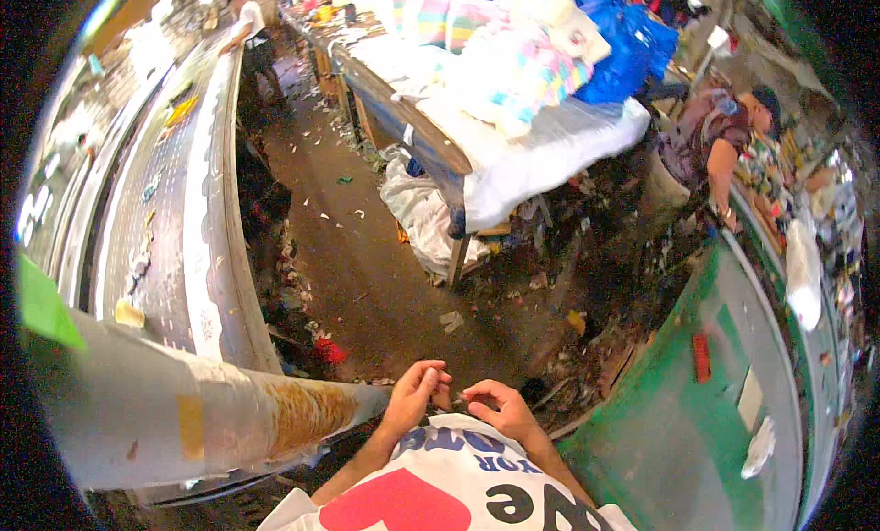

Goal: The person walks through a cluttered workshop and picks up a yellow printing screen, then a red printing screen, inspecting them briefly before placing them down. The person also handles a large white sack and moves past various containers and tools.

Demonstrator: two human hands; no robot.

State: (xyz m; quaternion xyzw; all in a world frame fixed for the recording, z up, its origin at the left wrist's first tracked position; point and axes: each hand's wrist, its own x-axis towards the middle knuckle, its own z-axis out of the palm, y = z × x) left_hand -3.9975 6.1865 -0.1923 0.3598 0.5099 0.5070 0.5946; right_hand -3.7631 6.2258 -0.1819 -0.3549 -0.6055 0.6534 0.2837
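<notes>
My left hand [417,398] is held in front of my white shirt [458,439], its fingers bent in and pressed close together. Whether anything small is in them is hidden. Just to its right, my right hand [502,409] hovers with fingers loosely curved and a gap between thumb and forefinger; no object shows in it. The two hands are close but apart, fingertips facing each other, above the dirty floor [367,293].
A rusty, pale pipe [229,407] crosses at lower left before a conveyor belt [151,229]. A table [403,119] bears white sheeting, striped cloth and blue bags [623,50]. At right, a person [710,137] leans by a green metal panel [660,421]. Another person [252,36] stands far left.
</notes>
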